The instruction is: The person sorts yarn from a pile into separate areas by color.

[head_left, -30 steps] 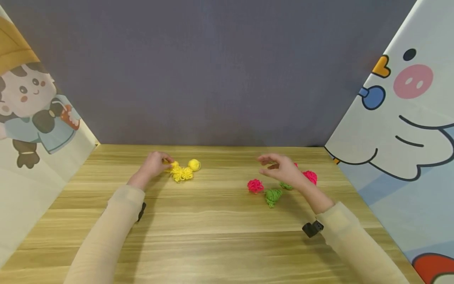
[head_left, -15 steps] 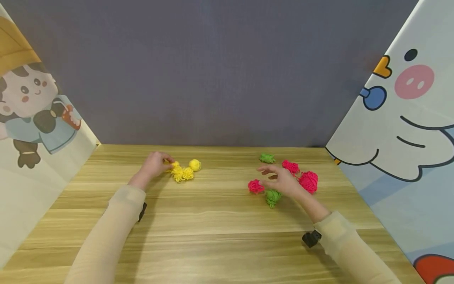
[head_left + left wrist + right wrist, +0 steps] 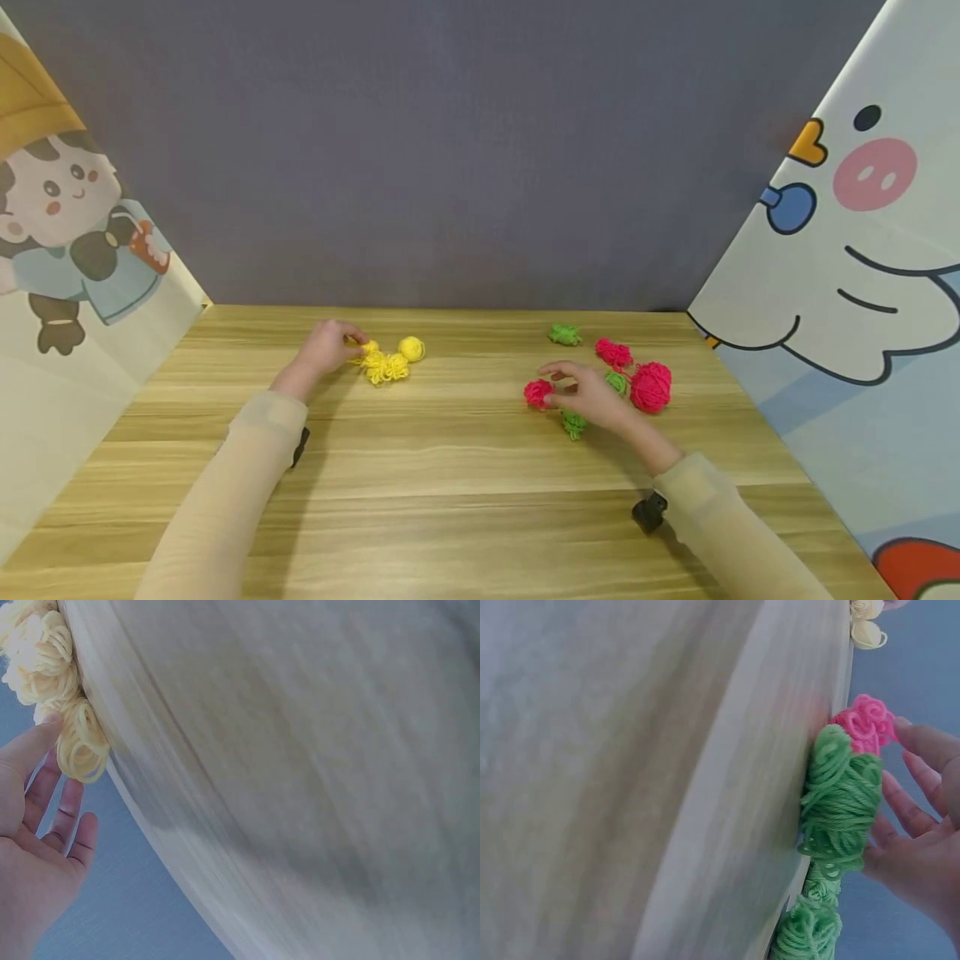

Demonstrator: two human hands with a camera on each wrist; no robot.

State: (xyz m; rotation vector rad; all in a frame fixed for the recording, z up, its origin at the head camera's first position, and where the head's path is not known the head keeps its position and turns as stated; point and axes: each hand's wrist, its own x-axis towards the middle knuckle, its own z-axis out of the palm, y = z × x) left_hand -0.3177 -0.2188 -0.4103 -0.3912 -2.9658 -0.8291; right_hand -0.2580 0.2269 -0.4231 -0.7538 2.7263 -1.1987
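While the right hand [image 3: 588, 396] reaches over the near right part of the scatter, its thumb is at the edge of the small pink ball [image 3: 537, 394] of yarn, which sits on the wooden table [image 3: 420, 483] a little right of the middle. A green ball [image 3: 573, 423] lies just beside it, partly under the hand; from where I stand, I can't tell whether the two touch. To handle the pink one well, I'd bring the fingertips down its far side opposite the thumb, press only enough to gather the loose loops, and keep the palm high so the green strands don't snag.

As for the grip, the right hand's fingers are well parted and curve over the far side of the pink ball; only the thumb seems to meet the yarn, so nothing is grasped there. The left hand [image 3: 326, 348], over to the left, has thumb and forefinger together at the edge of the yellow yarn [image 3: 386, 367], in what I judge to be a light pinch, though the forefinger's tip is hidden. Its other fingers are loosely bent. Beyond the right hand lie a large pink ball [image 3: 652, 387] and a green bundle [image 3: 565, 334].
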